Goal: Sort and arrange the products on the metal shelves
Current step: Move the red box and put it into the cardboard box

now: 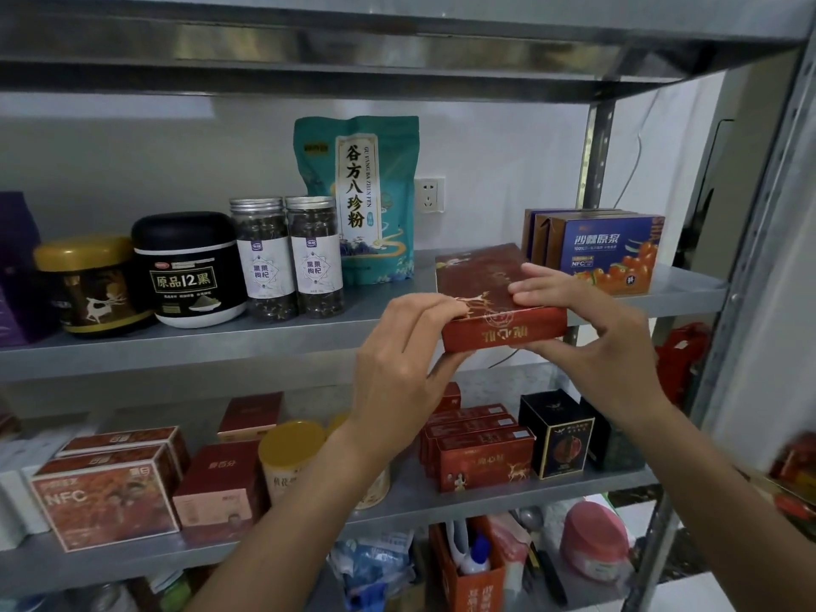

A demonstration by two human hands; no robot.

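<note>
Middle shelf (221,346), left to right: gold-lidded jar (92,289), black jar (187,269) just beside it, two clear jars (314,258) with silver lids side by side, and a teal pouch (362,201) standing upright behind them against the wall. Right of the pouch, both hands hold the red box (485,284). It lies flat and lengthwise over the shelf, between the pouch and the blue boxes (613,254), with its near end at the shelf's front edge. Cannot tell whether its far end rests on the metal. Left hand (397,368): forearm rises from bottom centre, wrist bent back, fingers curled onto the top of the near left corner, thumb under the box, so it pinches that corner. Right hand (587,329): forearm comes in from the lower right, fingers laid over the top near the right corner, thumb under the near face, clamping that end. Below the hands, red cartons (481,452) stand on the lower shelf (441,501).
</note>
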